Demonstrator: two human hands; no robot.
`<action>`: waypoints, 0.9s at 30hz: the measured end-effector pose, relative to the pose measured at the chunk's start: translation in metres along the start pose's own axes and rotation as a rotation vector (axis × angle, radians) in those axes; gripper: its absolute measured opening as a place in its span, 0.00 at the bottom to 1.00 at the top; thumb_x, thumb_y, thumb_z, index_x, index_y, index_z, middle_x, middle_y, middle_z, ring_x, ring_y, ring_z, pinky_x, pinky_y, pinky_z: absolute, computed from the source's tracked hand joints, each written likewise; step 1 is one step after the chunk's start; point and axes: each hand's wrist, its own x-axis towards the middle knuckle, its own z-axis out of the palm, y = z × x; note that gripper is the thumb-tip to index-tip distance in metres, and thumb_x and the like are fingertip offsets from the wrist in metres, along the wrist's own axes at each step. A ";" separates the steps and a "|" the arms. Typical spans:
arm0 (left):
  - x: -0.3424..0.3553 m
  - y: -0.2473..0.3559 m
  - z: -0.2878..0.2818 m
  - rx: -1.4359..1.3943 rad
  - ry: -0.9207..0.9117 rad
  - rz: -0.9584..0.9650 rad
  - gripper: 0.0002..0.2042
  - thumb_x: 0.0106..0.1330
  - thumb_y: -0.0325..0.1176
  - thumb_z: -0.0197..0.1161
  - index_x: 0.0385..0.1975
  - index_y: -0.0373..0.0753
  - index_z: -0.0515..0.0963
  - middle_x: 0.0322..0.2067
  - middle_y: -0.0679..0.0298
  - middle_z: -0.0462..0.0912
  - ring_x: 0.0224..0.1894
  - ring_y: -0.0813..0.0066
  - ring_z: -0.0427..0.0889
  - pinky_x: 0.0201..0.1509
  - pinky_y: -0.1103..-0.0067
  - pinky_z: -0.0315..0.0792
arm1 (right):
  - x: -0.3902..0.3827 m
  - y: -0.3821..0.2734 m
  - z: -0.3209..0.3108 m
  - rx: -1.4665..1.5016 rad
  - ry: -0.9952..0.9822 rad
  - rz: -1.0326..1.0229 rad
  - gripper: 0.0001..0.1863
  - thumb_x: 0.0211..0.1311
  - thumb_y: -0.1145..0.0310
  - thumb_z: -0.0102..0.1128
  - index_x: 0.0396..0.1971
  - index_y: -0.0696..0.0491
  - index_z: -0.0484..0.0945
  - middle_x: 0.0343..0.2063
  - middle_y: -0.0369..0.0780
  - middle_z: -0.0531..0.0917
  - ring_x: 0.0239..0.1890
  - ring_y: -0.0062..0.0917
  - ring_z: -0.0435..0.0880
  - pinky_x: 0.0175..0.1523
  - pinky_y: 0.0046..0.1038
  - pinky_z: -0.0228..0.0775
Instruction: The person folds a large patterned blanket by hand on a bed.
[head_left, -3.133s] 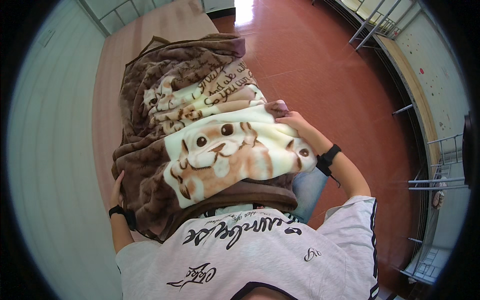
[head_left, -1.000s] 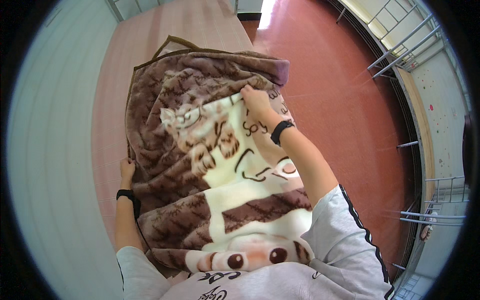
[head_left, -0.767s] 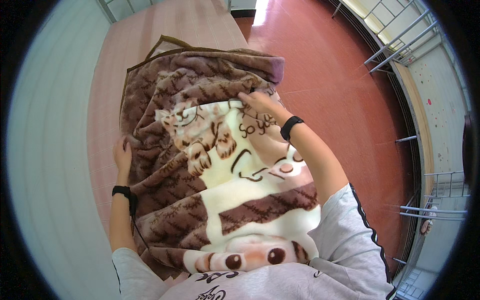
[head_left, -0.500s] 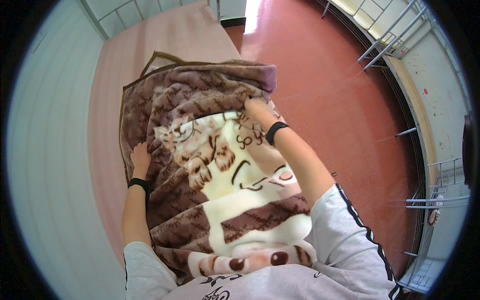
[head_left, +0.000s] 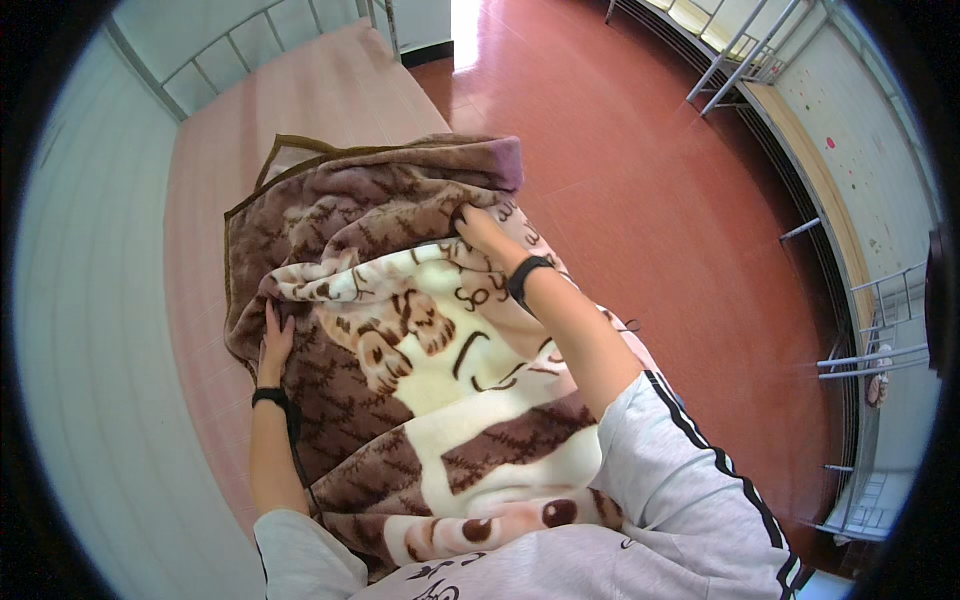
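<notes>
A brown plush blanket (head_left: 350, 455) with a cream panel, animal faces, paws and dark lettering lies rumpled over the bed, its far corner folded back. My right hand (head_left: 478, 228) grips a fold near the blanket's far right, fingers curled into the brown pile. My left hand (head_left: 275, 338) rests on the left side of the blanket with fingers apart, at the end of a cream-and-brown ridge. Both wrists wear black bands, and a dark cord runs down from the left one. The near end of the blanket reaches under my shirt front.
A pink-sheeted mattress (head_left: 260, 105) extends beyond the blanket, against a white wall (head_left: 85, 300) and metal bed rail (head_left: 230, 50). Reddish floor (head_left: 650, 200) runs along the right. Farther right stand metal bunk frames (head_left: 715, 75) with a wooden board (head_left: 800, 150).
Both hands moved farther up the blanket since the oldest frame, and its folded top section has opened out. Lately my left hand shifted lower, its fingers spreading, while a ridge rose beside it.
</notes>
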 end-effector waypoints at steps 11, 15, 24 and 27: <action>-0.109 -0.119 -0.037 -0.295 0.263 -0.474 0.27 0.66 0.46 0.43 0.59 0.33 0.56 0.57 0.50 0.61 0.57 0.58 0.62 0.59 0.71 0.56 | -0.134 0.141 -0.044 0.423 -0.513 0.530 0.31 0.64 0.46 0.37 0.49 0.61 0.67 0.48 0.46 0.73 0.48 0.32 0.72 0.51 0.30 0.63; -0.135 -0.078 -0.056 -0.653 0.060 -0.599 0.22 0.64 0.37 0.49 0.54 0.30 0.63 0.51 0.53 0.70 0.50 0.64 0.70 0.51 0.76 0.65 | -0.132 0.122 -0.059 0.179 -0.369 0.662 0.21 0.59 0.54 0.49 0.38 0.59 0.72 0.31 0.38 0.76 0.33 0.21 0.72 0.35 0.28 0.66; -0.100 -0.128 -0.081 0.138 0.395 -0.244 0.21 0.59 0.38 0.57 0.50 0.32 0.67 0.48 0.55 0.73 0.49 0.65 0.72 0.50 0.73 0.66 | -0.131 0.101 -0.056 -0.109 -0.311 0.374 0.17 0.54 0.64 0.49 0.40 0.61 0.69 0.38 0.54 0.76 0.43 0.41 0.76 0.47 0.34 0.65; -0.107 -0.078 -0.078 0.026 0.457 -0.196 0.26 0.58 0.43 0.59 0.52 0.32 0.66 0.49 0.54 0.72 0.50 0.62 0.71 0.51 0.72 0.65 | -0.151 0.106 -0.073 -0.042 -0.304 0.476 0.20 0.55 0.61 0.50 0.41 0.62 0.71 0.35 0.51 0.78 0.39 0.39 0.77 0.43 0.34 0.66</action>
